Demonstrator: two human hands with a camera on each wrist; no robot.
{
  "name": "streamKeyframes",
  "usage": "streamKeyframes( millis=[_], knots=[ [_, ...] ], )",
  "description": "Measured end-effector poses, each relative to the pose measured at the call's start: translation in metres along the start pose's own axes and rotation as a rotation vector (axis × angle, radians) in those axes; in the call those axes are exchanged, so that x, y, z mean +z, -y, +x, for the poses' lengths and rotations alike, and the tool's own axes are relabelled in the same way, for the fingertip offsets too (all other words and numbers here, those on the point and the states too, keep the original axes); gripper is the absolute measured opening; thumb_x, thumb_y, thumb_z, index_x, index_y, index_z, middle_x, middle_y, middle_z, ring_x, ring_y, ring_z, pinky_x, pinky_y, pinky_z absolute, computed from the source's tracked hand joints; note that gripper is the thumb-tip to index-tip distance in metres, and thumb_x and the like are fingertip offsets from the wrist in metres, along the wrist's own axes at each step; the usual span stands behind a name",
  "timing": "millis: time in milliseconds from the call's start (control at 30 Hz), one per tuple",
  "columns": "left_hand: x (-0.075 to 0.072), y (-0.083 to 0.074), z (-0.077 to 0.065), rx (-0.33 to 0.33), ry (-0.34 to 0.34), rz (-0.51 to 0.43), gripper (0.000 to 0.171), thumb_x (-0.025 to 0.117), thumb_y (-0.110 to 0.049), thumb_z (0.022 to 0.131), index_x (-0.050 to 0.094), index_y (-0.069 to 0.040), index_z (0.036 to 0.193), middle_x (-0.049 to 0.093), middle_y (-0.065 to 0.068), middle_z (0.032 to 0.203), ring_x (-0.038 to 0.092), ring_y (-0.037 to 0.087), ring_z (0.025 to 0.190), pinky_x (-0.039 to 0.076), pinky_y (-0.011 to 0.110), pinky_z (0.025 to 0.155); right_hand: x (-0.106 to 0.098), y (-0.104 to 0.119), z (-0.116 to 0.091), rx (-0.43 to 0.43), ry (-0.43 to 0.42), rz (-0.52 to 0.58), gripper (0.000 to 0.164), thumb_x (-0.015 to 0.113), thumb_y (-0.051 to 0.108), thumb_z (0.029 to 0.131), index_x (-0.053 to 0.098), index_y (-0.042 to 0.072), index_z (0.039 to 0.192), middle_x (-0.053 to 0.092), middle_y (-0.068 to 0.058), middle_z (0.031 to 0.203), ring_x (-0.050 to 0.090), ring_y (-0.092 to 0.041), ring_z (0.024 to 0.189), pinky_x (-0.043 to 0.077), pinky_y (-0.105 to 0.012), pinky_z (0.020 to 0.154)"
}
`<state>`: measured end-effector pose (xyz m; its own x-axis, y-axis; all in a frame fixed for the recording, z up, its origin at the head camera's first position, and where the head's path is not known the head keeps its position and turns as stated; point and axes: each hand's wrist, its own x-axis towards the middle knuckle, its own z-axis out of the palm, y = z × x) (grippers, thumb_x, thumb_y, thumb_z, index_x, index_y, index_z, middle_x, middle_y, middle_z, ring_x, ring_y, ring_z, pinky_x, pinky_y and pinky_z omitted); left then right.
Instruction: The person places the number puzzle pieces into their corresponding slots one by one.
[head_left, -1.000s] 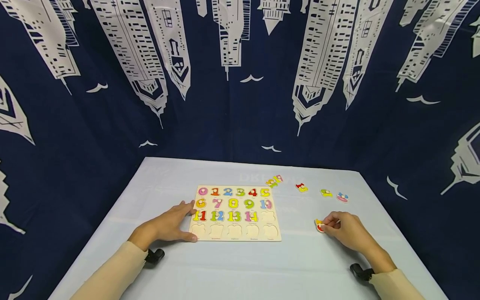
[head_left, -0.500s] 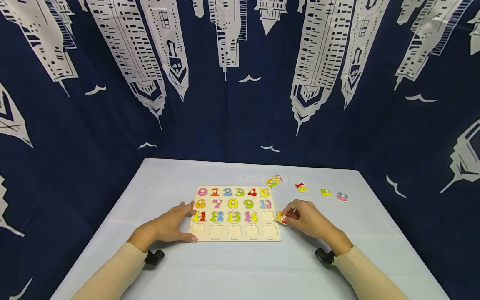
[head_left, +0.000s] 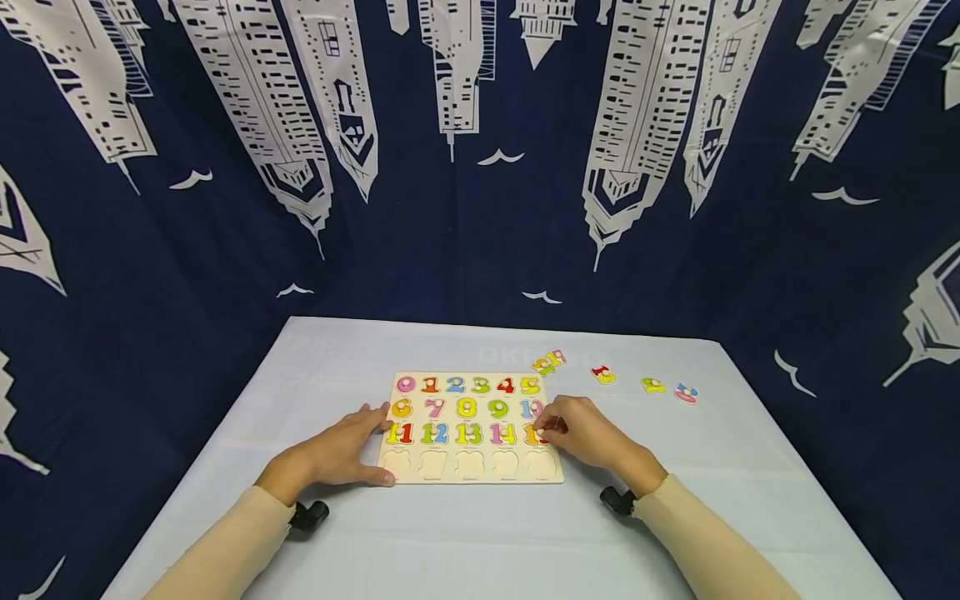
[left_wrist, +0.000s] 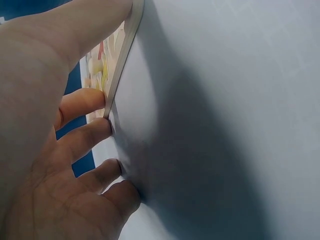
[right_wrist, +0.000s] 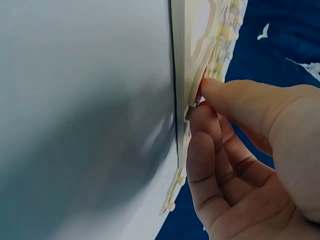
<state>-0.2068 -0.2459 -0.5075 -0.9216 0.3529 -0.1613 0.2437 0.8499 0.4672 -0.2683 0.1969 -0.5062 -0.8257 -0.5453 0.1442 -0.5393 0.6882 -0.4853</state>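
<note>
A wooden number puzzle board (head_left: 489, 447) lies on the table, with the numbers 0 to 14 seated in its upper three rows. My right hand (head_left: 588, 435) pinches a yellow and red number 15 puzzle piece (head_left: 531, 435) at the end of the third row, over the recess there. In the right wrist view, the piece (right_wrist: 198, 92) stands tilted at the board's surface, between thumb and fingertips. My left hand (head_left: 330, 450) rests spread at the board's left edge, its thumb on the lower left corner and fingertips touching the edge. The bottom row shows bare recesses.
Behind the board's upper right corner several puzzle pieces (head_left: 547, 362) lie bunched. Further right are a red and yellow piece (head_left: 603, 375), a green and yellow piece (head_left: 653, 386) and a blue and pink piece (head_left: 686, 393). A dark blue printed cloth (head_left: 457, 242) hangs behind the white table (head_left: 450, 542).
My right hand has carried the number 15 piece left from the table's right side onto the board's third row. My left hand has stayed at the board's left edge.
</note>
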Motion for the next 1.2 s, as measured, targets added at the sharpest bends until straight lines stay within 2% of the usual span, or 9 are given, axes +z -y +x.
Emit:
streamKeyframes(
  millis=[333,633,867,1067,1200],
  knots=[
    [-0.002,-0.001,-0.002,-0.009,0.005,-0.007,0.106,0.104,-0.052,0.086,0.053,-0.010,0.169,0.033,0.024,0.191,0.026,0.054,0.179,0.030,0.075,0.143,0.007,0.005,0.004,0.019,-0.012,-0.015,0.009,0.090,0.003,0.100,0.088,0.007,0.108,0.076,0.003,0.093,0.062,-0.005,0.083,0.056,-0.021,0.075],
    [0.000,0.002,-0.002,-0.005,0.006,-0.020,0.103,0.104,-0.052,0.086,0.055,-0.012,0.167,0.033,0.022,0.192,0.025,0.054,0.180,0.030,0.075,0.143,0.011,0.006,0.005,0.031,-0.041,-0.017,0.009,0.089,0.000,0.099,0.087,0.009,0.102,0.075,0.004,0.089,0.061,-0.004,0.080,0.055,-0.020,0.072],
    [0.000,0.001,-0.003,-0.002,0.007,-0.021,0.102,0.104,-0.052,0.086,0.055,-0.012,0.167,0.033,0.022,0.192,0.026,0.054,0.179,0.030,0.075,0.143,0.007,0.005,0.003,0.029,-0.024,-0.011,0.008,0.091,0.005,0.100,0.088,0.011,0.104,0.075,0.006,0.090,0.061,-0.003,0.081,0.054,-0.020,0.073],
    [-0.001,0.001,-0.002,0.005,0.005,-0.019,0.103,0.104,-0.051,0.087,0.054,-0.011,0.168,0.033,0.022,0.191,0.026,0.054,0.179,0.030,0.075,0.143,0.001,-0.006,0.001,0.036,-0.043,0.019,0.006,0.091,0.013,0.102,0.089,0.013,0.107,0.078,0.007,0.094,0.060,-0.005,0.080,0.053,-0.021,0.072],
    [0.000,0.002,-0.002,0.004,0.007,-0.023,0.108,0.103,-0.052,0.087,0.050,-0.010,0.172,0.034,0.024,0.191,0.026,0.055,0.179,0.030,0.076,0.142,-0.006,-0.025,-0.001,0.092,-0.095,0.008,0.011,0.089,0.018,0.104,0.089,0.012,0.114,0.082,0.004,0.101,0.061,-0.008,0.084,0.053,-0.023,0.075]
  ],
)
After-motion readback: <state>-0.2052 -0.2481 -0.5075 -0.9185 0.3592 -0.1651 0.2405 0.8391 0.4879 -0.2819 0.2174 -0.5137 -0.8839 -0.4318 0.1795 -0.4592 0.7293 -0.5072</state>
